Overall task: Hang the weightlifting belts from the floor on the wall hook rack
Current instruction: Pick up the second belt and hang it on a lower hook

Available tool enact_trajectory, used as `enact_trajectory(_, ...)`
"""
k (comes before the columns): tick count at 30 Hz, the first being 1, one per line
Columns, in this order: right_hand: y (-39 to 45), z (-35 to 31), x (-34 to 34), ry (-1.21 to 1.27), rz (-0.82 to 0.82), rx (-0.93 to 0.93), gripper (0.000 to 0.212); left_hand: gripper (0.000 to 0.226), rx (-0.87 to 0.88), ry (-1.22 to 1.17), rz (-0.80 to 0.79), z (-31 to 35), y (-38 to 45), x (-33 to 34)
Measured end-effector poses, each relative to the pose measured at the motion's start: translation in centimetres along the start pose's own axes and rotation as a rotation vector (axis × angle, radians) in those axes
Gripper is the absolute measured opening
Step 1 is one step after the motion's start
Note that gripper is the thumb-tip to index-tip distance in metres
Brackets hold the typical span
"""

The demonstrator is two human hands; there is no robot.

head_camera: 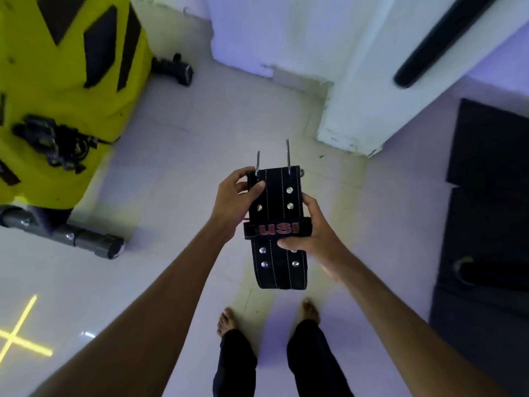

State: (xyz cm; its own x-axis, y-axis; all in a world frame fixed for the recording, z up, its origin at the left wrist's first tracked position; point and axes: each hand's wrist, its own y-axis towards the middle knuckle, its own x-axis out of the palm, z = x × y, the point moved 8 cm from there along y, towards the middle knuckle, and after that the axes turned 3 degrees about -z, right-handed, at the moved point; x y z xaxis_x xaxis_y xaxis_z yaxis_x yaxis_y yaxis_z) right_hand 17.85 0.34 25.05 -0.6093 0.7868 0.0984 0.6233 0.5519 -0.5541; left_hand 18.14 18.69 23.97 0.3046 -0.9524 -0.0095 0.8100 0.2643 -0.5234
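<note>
A black weightlifting belt (276, 202) with silver rivets, white stitching and a red "USI" loop is held folded in front of me, above the floor. Two metal buckle prongs stick up from its far end. My left hand (233, 202) grips the belt's upper left edge near the prongs. My right hand (313, 236) holds its right side, thumb pressed just below the "USI" loop. No wall hook rack shows in the head view.
A yellow machine (65, 90) with grey feet stands at the left. A white pillar (380, 90) rises ahead on the right. Black floor mats (486, 224) lie along the right edge. My bare feet (310, 309) stand on pale tiles below the belt.
</note>
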Motion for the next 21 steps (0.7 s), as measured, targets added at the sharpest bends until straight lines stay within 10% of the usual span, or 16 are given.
enact_trajectory(5,-9.9,-14.6,-5.7,0.009,0.081,-0.142,0.036,0.03,0.236,0.163,-0.147,17.8,-7.4,7.1)
enact_trajectory(21,-31.7,-49.6,-17.3,0.005,0.439,-0.8,0.03,0.04,0.888,0.099,-0.243,58.9,-25.8,22.0)
